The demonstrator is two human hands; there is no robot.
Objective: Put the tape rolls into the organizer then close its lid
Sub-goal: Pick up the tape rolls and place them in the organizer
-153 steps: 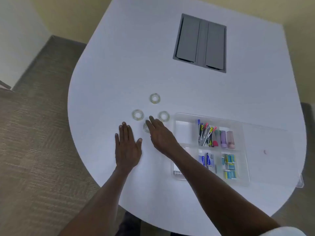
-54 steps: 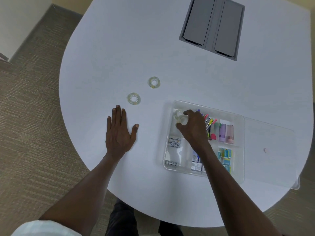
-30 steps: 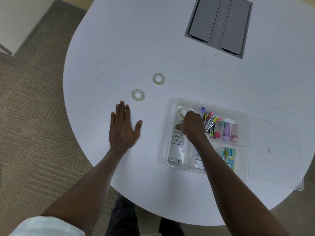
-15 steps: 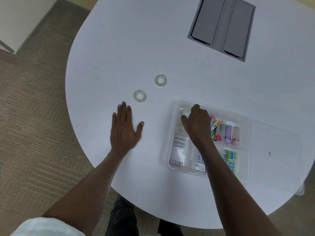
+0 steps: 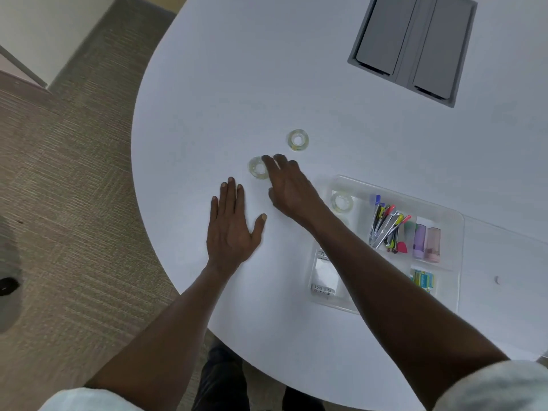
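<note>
Two clear tape rolls lie on the white table: one [image 5: 257,168] under the fingertips of my right hand [image 5: 289,188], the other [image 5: 297,140] a little farther back. My right hand is spread, fingers touching the near roll's right edge, not closed on it. A third tape roll [image 5: 342,202] sits in the back-left compartment of the clear organizer [image 5: 459,247]. The organizer's clear lid [image 5: 504,262] lies open flat to its right. My left hand [image 5: 232,223] rests flat on the table, palm down, holding nothing.
The organizer also holds pens [image 5: 385,225], small purple and pink containers [image 5: 427,243], and packets. A grey cable hatch [image 5: 415,46] is set in the table at the back. The table's curved edge runs left of my hands, with carpet beyond.
My right hand has left the organizer and moved left across the table to the nearer loose roll. A roll now stays in the organizer's back-left compartment. My left hand has not moved.
</note>
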